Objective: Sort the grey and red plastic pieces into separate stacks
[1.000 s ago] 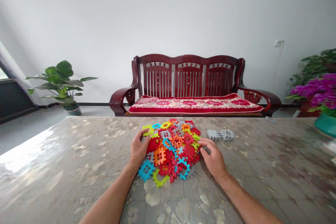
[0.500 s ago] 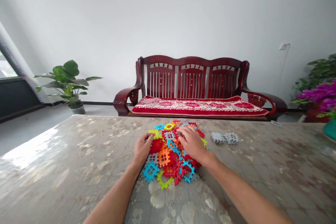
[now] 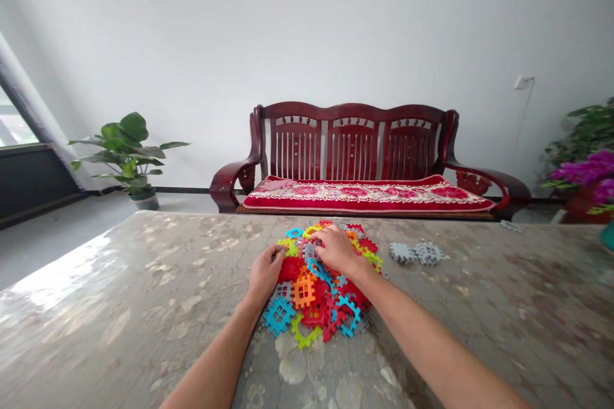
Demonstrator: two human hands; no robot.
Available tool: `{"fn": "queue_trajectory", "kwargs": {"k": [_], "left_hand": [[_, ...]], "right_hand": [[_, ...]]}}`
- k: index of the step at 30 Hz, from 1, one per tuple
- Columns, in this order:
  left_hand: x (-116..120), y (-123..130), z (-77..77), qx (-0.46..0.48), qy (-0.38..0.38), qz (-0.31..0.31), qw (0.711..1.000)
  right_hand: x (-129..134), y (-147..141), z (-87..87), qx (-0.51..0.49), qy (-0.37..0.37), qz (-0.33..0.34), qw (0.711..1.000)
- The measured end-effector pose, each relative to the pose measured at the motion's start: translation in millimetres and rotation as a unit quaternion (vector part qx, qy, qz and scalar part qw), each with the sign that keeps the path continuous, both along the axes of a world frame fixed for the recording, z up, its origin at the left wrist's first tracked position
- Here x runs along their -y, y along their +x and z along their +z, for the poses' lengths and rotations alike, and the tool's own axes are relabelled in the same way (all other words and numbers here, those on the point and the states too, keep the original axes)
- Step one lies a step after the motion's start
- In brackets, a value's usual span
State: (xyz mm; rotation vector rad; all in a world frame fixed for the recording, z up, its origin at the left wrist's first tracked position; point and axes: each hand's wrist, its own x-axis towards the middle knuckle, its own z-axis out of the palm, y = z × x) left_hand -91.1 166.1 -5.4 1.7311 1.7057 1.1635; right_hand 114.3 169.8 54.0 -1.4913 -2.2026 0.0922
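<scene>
A heap of flat notched plastic pieces in red, blue, orange, yellow-green and grey lies on the table, with an orange piece (image 3: 304, 289) and a blue piece (image 3: 279, 315) toward its near side. At the heap's left edge, my left hand (image 3: 267, 270) has its thumb and fingers closed by a yellow-green piece (image 3: 290, 246); what they grip is too small to make out. My right hand (image 3: 337, 249) reaches over the upper part, its fingertips pinched on a grey piece (image 3: 308, 252). Two small grey stacks (image 3: 416, 253) lie right of the heap.
The table (image 3: 192, 307) has a patterned, glossy cover. A lone grey piece (image 3: 511, 226) lies near its far edge. Beyond stand a wooden bench (image 3: 352, 147) and a potted plant (image 3: 129, 147). Purple flowers (image 3: 582, 169) are at the right.
My right hand has moved left over the heap, its fingers now on the grey piece. The whole view has shifted slightly. My left hand stays at the heap's left edge.
</scene>
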Motion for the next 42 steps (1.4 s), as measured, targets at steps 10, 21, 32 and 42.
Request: {"fn": "queue_trajectory", "kwargs": {"k": [10, 21, 32, 42], "left_hand": [[-1.1, -1.0, -3.6, -0.024, 0.001, -0.007, 1.000], [-2.5, -2.1, -4.0, -0.027, -0.005, -0.004, 1.000], [-0.9, -1.4, -0.2, -0.020, -0.010, -0.011, 1.000], [-6.8, -4.8, -5.3, -0.025, -0.024, -0.017, 0.999]], "right_hand": [[6.1, 11.5, -7.7, -0.224, -0.018, -0.002, 0.974], [6.9, 7.1, -2.7, -0.472, -0.064, -0.012, 0.879], [57.0, 122.1, -4.9, -0.533, -0.122, -0.128, 0.827], [80.0, 204.8, -40.8, -0.260, -0.087, -0.257, 0.927]]}}
